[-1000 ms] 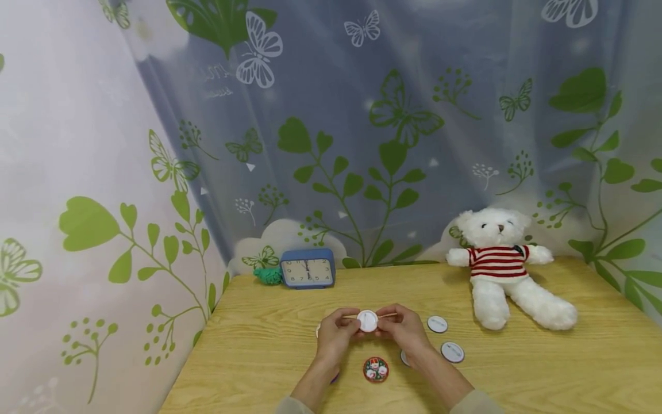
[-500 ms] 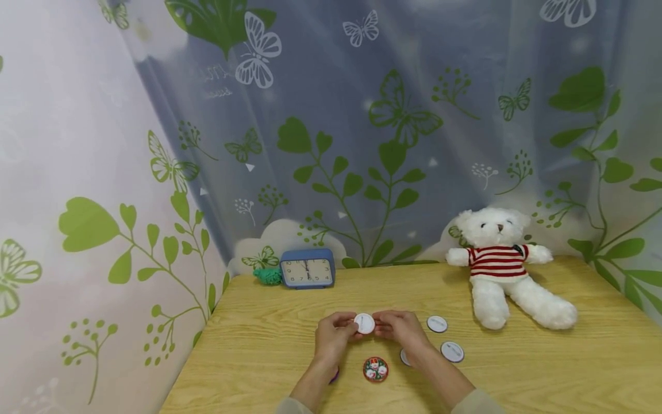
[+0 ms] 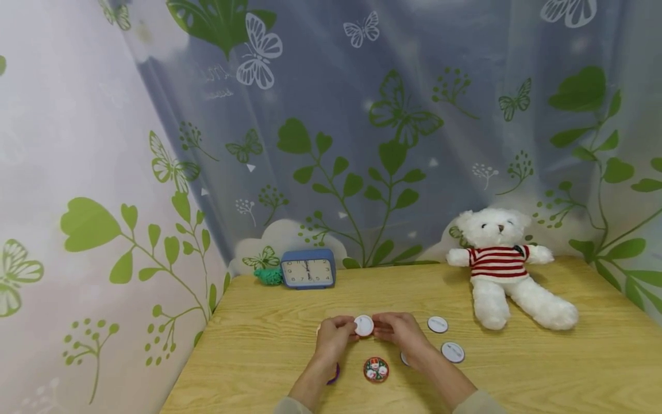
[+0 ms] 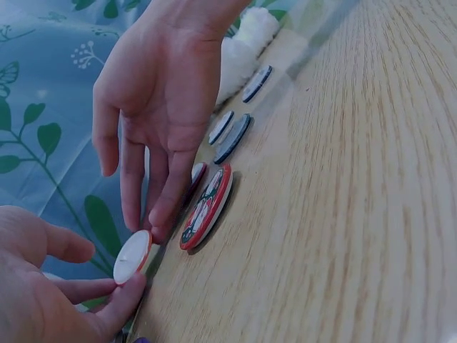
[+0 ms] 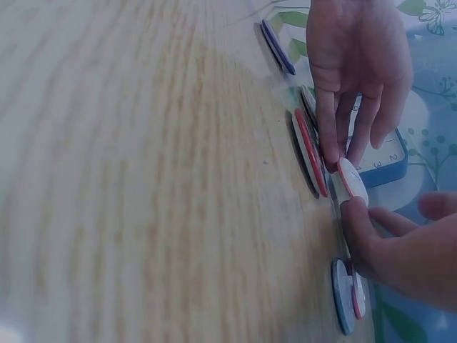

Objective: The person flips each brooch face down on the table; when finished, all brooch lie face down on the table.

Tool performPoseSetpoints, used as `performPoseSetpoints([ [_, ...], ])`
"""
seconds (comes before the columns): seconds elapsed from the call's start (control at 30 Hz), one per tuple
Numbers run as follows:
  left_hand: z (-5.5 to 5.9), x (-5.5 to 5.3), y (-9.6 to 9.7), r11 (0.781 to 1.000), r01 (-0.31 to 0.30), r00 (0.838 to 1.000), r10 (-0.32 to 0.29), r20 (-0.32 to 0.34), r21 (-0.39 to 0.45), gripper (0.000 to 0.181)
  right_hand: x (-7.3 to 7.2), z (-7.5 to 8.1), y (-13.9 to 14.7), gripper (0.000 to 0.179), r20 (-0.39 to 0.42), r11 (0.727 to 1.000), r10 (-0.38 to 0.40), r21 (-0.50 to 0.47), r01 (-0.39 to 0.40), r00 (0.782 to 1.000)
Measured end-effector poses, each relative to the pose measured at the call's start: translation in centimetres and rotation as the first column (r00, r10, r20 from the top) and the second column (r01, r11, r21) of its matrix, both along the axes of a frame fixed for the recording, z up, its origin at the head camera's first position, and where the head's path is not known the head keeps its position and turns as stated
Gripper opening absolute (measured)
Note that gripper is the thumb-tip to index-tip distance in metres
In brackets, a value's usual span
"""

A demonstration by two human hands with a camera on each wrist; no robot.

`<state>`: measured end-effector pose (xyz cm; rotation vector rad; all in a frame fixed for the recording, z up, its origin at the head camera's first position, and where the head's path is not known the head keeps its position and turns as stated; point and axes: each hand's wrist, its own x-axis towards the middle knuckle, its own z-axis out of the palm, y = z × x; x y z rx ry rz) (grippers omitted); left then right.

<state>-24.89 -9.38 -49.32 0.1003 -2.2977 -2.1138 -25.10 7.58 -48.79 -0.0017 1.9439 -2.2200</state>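
In the head view my left hand point(image 3: 333, 339) pinches a round pin-back button badge point(image 3: 364, 326), its white back facing up. At the badge's right edge is my right hand point(image 3: 405, 333), its fingers fairly straight and its fingertips right at the rim. The left wrist view shows the badge's thin red edge, with fingertips of both hands close around it. A red badge with a white-and-green picture point(image 3: 376, 370) lies face up on the wooden table point(image 3: 248, 356), between my forearms.
To the right lie badges with white backs up, one farther off point(image 3: 437, 324) and one nearer point(image 3: 453, 352); another is partly behind my right wrist. A purple-edged badge point(image 3: 334, 375) shows beside my left wrist. A blue clock point(image 3: 308, 269), a green object point(image 3: 269, 276) and a white teddy bear point(image 3: 499, 264) stand behind.
The badge has shifted slightly left and down. My right hand has eased from pinching its edge to fingers lying straighter beside it. Other things stay put.
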Motion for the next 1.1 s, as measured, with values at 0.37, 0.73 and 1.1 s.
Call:
performPoseSetpoints([
  [0.37, 0.25, 0.22, 0.35, 0.999, 0.023, 1.0, -0.023, 0.007, -0.043, 0.035, 0.38, 0.08, 0.1, 0.044, -0.022, 1.0, 0.026, 0.015, -0.025, 0.999],
  [0.73, 0.57, 0.59, 0.88, 0.988, -0.007, 1.0, 0.01, 0.018, -0.152, 0.044, 0.53, 0.31, -0.05, 0.042, -0.035, 0.999, 0.022, 0.034, -0.021, 0.999],
  [1.1, 0.67, 0.69, 0.9, 0.988, -0.002, 0.999, 0.007, 0.032, -0.153, 0.047, 0.53, 0.26, -0.08, 0.043, -0.05, 0.999, 0.03, 0.038, -0.028, 0.998],
])
